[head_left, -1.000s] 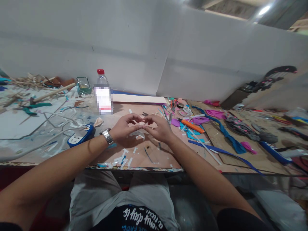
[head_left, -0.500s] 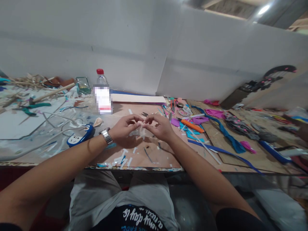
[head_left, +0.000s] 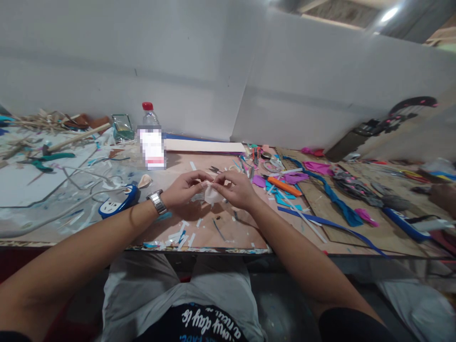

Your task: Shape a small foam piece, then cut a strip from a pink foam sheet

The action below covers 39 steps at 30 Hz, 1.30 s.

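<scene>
Grip status: pinching pale piece [head_left: 213, 195] between left hand [head_left: 182, 191] and right hand [head_left: 235, 190], centre of frame; showing more of it than half a second ago, so likely still adjusting it.

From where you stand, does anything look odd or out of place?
Yes: white strips lie scattered untidily near the front edge of the table, like stray offcuts. A pixelated patch oddly hides the lower part of the bottle.

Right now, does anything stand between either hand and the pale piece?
Nothing visible does: fingers of the left hand and right hand meet at the top of the pale piece. The orange tool lies off to the right.
</scene>
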Tool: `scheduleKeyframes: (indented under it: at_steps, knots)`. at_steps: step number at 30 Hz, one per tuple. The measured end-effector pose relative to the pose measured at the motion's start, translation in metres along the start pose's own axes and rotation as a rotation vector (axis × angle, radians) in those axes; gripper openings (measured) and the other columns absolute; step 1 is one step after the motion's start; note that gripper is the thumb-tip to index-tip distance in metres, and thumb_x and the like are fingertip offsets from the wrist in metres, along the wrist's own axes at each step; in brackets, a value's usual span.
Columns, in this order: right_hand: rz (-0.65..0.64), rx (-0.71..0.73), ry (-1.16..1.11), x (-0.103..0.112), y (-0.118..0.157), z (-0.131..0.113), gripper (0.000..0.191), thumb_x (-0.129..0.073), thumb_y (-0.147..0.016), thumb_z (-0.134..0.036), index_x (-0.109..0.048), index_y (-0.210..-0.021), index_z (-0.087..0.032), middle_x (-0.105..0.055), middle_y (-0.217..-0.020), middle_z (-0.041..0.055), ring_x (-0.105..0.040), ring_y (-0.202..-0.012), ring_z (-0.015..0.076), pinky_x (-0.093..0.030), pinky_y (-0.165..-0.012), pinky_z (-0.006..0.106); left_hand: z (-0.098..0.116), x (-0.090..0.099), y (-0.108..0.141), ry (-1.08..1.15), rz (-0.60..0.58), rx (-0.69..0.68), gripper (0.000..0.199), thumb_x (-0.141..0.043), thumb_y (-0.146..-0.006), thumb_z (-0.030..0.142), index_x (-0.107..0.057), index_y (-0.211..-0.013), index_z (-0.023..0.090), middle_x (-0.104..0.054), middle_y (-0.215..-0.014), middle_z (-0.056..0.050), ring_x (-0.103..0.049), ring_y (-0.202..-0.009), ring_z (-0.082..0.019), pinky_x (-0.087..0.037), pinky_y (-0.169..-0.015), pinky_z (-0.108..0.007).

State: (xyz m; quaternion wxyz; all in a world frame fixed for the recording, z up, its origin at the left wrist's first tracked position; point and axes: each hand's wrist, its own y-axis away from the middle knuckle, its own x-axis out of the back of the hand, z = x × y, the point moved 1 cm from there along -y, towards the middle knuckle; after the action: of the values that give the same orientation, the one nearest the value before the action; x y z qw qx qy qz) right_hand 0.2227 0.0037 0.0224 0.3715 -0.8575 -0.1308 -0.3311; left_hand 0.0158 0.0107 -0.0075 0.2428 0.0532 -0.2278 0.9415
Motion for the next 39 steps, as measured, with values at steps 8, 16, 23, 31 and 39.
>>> scheduleKeyframes:
  at_steps: [8,16,23,31,39]
  knots:
    - [-0.013,-0.031,-0.022,-0.0025,-0.0004,0.0044,0.025,-0.066,-0.091,-0.043,-0.069,-0.082,-0.02,-0.072,-0.08,0.0043,-0.063,-0.072,0.0175,-0.046,-0.069,0.031,0.0039,-0.0006,0.0006,-0.099,0.033,-0.032,0.029,-0.068,-0.09,0.041,-0.065,-0.106,0.018,-0.068,-0.102,-0.008,-0.063,-0.091,-0.017,-0.05,-0.08,-0.029]
    - [0.004,-0.04,-0.026,-0.0042,0.0003,0.007,0.026,-0.069,-0.089,-0.045,-0.069,-0.083,-0.02,-0.071,-0.078,0.0033,-0.062,-0.071,0.0172,-0.046,-0.068,0.031,0.0039,-0.0009,0.0012,-0.103,-0.034,-0.062,0.025,-0.059,-0.096,0.04,-0.067,-0.107,0.019,-0.069,-0.106,-0.008,-0.064,-0.1,-0.019,-0.048,-0.091,-0.032]
    - [-0.002,-0.01,-0.092,-0.002,0.0013,0.0027,0.019,-0.064,-0.093,-0.038,-0.068,-0.093,-0.02,-0.071,-0.085,0.0043,-0.064,-0.076,0.0176,-0.048,-0.072,0.031,0.0089,0.0,0.0004,0.077,0.006,0.019,0.027,-0.063,-0.093,0.042,-0.064,-0.106,0.018,-0.067,-0.106,-0.007,-0.063,-0.099,-0.018,-0.049,-0.088,-0.031]
    - [0.035,0.016,-0.067,-0.0029,-0.0005,0.0023,0.017,-0.068,-0.091,-0.036,-0.069,-0.096,-0.02,-0.068,-0.086,0.0046,-0.062,-0.077,0.0172,-0.049,-0.073,0.032,0.0038,-0.0015,-0.0003,0.279,-0.035,0.104,0.034,-0.069,-0.09,0.039,-0.058,-0.117,0.02,-0.067,-0.115,-0.01,-0.065,-0.103,-0.02,-0.049,-0.089,-0.032]
    - [-0.135,0.114,-0.06,-0.0049,-0.0003,0.0016,0.028,-0.062,-0.094,-0.031,-0.068,-0.121,-0.023,-0.062,-0.099,0.0073,-0.058,-0.091,0.0201,-0.05,-0.08,0.035,0.0057,-0.0062,0.0033,0.475,-0.158,0.216,0.045,-0.069,-0.091,0.031,-0.048,-0.13,0.022,-0.069,-0.119,-0.012,-0.068,-0.103,-0.021,-0.05,-0.089,-0.032]
